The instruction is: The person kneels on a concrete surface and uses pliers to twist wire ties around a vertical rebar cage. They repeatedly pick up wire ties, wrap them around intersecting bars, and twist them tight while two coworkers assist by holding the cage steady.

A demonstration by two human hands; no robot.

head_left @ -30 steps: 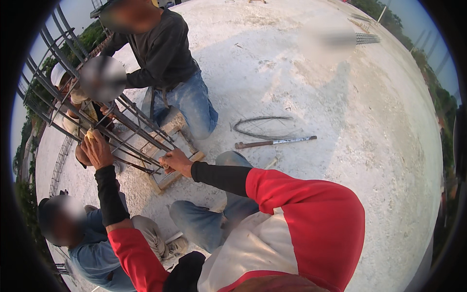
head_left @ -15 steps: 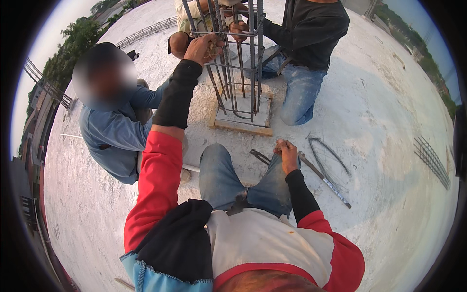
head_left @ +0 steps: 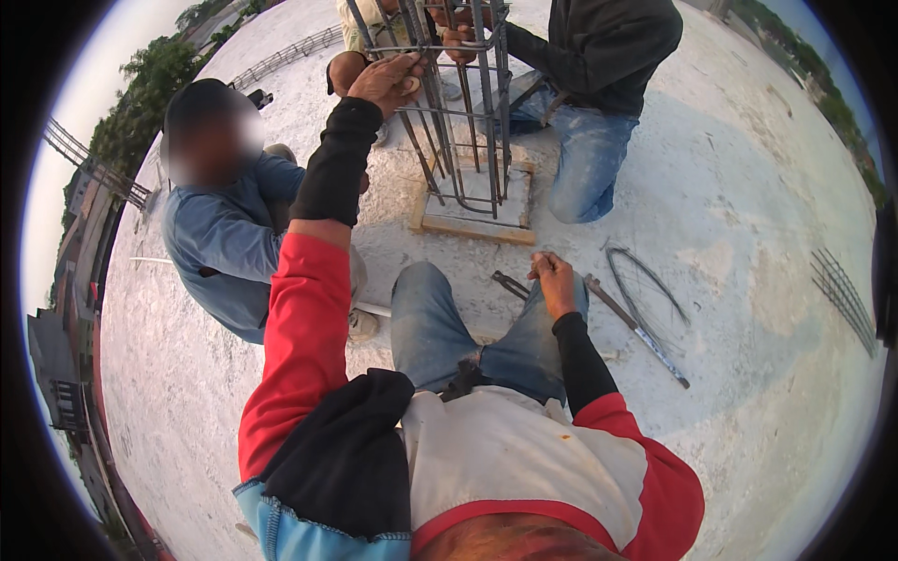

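An upright cage of steel reinforcing bars (head_left: pixel 487 93) stands over a low wooden frame (head_left: pixel 479 230). My left hand (head_left: pixel 383 82) reaches up to the cage's left side, its fingers closed on a bar beneath a horizontal tie. Over my right knee, my right hand (head_left: pixel 556 285) is held with its fingers curled and pinched together. Whatever those fingers may hold is too small to tell. Beside that hand lie a dark two-handled tool (head_left: pixel 510 284), partly hidden by my knee, and a long bar tool (head_left: pixel 640 331) with a wrapped handle.
A loop of thin wire (head_left: pixel 645 271) lies at the right. One person in blue (head_left: pixel 224 224) crouches at the left; another in a dark top (head_left: pixel 608 65) kneels beyond the cage. A third person's hand (head_left: pixel 458 43) grips the bars. A bar mesh (head_left: pixel 844 299) lies far right.
My left hand has shifted slightly left and its fingers lie more against the bar. My right hand has turned a little, fingers still pinched. The whole view has shifted slightly.
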